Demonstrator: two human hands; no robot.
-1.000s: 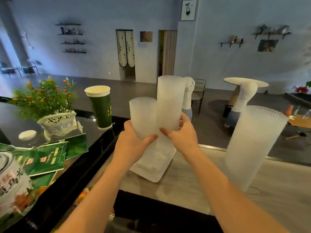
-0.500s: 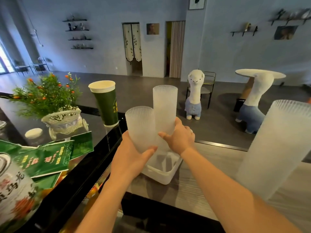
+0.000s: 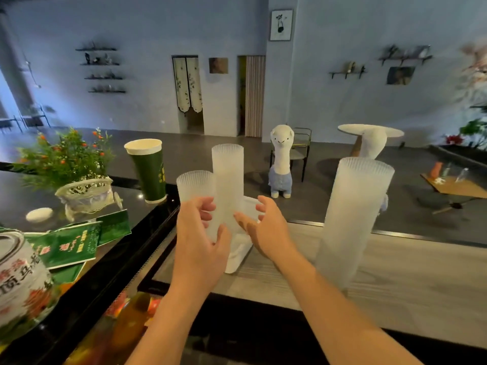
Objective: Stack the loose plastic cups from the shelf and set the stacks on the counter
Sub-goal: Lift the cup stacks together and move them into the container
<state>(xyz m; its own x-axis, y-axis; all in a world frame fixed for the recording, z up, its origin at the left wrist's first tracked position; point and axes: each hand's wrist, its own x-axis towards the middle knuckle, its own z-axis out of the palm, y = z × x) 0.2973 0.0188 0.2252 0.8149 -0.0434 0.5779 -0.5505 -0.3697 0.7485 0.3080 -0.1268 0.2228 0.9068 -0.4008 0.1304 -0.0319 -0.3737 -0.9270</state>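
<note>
Cup stacks (image 3: 227, 185) upright in tray (image 3: 238, 255), hands (image 3: 234, 234) apparently released

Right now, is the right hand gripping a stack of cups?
No, the right hand is open with spread fingers beside the taller stack, holding nothing.

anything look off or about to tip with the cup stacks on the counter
Nothing stands out. The two cup stacks stand upright in the white tray, and the big stack stands upright on the counter. Left hand and right hand are open.
</note>
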